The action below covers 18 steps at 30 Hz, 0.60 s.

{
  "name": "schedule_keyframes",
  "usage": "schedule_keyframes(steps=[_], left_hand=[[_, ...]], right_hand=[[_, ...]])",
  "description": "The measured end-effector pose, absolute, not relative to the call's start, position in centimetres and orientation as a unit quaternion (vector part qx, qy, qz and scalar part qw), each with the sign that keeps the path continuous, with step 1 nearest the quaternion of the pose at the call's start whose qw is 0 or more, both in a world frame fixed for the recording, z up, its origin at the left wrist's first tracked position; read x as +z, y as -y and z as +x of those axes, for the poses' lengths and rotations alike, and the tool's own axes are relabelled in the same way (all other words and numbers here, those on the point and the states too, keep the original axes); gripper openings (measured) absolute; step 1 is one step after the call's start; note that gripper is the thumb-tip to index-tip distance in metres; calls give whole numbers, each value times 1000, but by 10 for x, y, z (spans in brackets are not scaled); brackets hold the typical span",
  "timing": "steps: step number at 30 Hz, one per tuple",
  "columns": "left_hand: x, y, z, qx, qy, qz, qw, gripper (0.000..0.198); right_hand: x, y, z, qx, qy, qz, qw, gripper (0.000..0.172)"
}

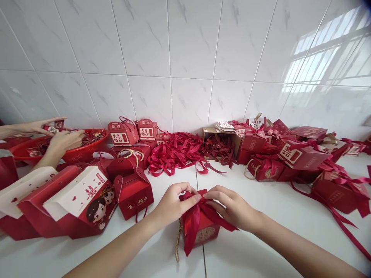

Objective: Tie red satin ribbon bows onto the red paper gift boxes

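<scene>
Right in front of me on the white table stands a small red gift box [199, 233] with a gold pattern on its front. A dark red ribbon [193, 226] is gathered at its top, its tails hanging over the front and right side. My left hand [178, 202] pinches the ribbon between thumb and fingers at the knot. From the other side my right hand [228, 204] has its fingers closed on the ribbon too. A twisted tan cord [177, 243] hangs down the box's left side. The fingers hide most of the knot.
Behind lies a heap of loose red ribbons [179, 152] beside a cardboard box [218, 141] of red pieces. Finished-looking ribboned boxes [303, 154] crowd the right. Left are red and white boxes [79, 193] and another person's hands [63, 143] over a red basin [92, 143].
</scene>
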State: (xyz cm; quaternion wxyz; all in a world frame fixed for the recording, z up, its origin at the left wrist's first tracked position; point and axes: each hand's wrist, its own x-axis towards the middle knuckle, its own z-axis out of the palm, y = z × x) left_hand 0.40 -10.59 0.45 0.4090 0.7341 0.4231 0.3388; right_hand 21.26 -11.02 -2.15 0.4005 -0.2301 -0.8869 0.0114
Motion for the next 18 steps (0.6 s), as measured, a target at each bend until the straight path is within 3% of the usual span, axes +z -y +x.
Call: schedule_keyframes(steps=[18], left_hand=[[-8,111,11,366,-435,671,477,18]], right_hand=[[-36,107,227,40,857,-280,430,11]])
